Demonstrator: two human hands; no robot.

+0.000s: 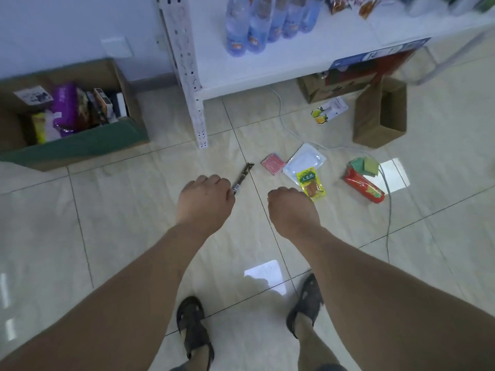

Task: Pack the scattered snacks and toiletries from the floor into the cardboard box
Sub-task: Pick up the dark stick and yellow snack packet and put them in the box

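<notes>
Snacks (312, 183) lay right of cardboard box (80, 145), awaiting packing (half full already); left hand (205, 199), right hand (292, 210) curled, grasp indeterminable.

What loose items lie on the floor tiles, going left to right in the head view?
Thin dark snack stick → pink striped packet → clear white pouch → long red wrapped packet.

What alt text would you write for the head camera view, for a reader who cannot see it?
A person's left hand and right hand reach down toward snack packets scattered on a tiled floor, among them a yellow packet and a red packet. A partly filled cardboard box sits at left.
</notes>
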